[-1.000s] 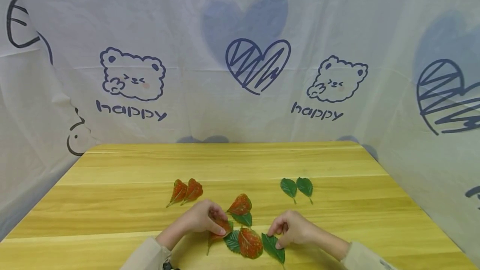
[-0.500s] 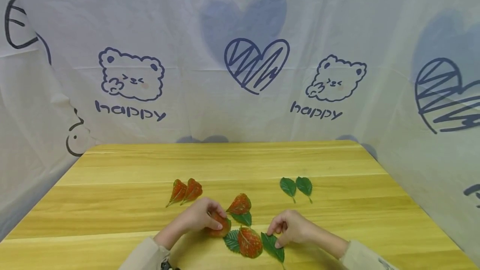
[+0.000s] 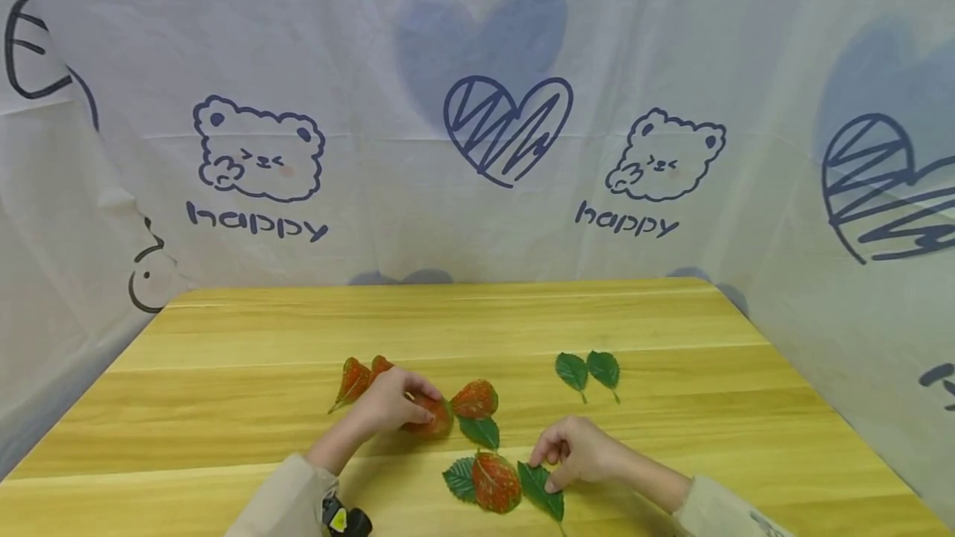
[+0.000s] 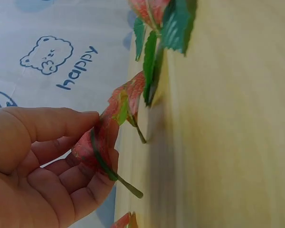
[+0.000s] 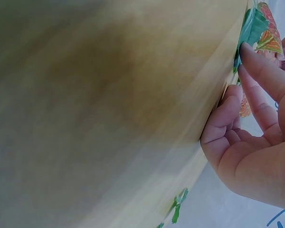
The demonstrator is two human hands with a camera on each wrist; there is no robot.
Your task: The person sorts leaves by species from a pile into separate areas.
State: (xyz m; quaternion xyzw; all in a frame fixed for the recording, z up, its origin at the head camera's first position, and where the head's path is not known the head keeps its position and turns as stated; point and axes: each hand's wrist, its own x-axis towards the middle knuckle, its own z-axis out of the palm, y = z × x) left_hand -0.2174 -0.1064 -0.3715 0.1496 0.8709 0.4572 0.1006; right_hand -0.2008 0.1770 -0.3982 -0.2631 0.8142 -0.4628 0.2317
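Observation:
My left hand (image 3: 395, 400) pinches a red leaf (image 4: 92, 145) between thumb and fingers; in the left wrist view its stem points down to the right. In the head view this red leaf's edge is beside another red leaf (image 3: 476, 399), which overlaps a green leaf (image 3: 481, 431). Nearer the front, a red leaf (image 3: 496, 483) lies partly over a green leaf (image 3: 459, 479). Just right of these, my right hand (image 3: 578, 450) holds a green leaf (image 3: 540, 487) by its edge, thumb and index finger on it. Its other fingers are curled against the table.
Two red leaves (image 3: 352, 379) lie behind my left hand, one partly covered by it. At the back right are two green leaves (image 3: 572, 372), side by side. The wooden table (image 3: 671, 321) ends at a white printed cloth (image 3: 388, 189).
My left hand has moved the red leaf away from the front green leaf, back and slightly left, to beside the rear red leaf. The right hand stays in place on its green leaf.

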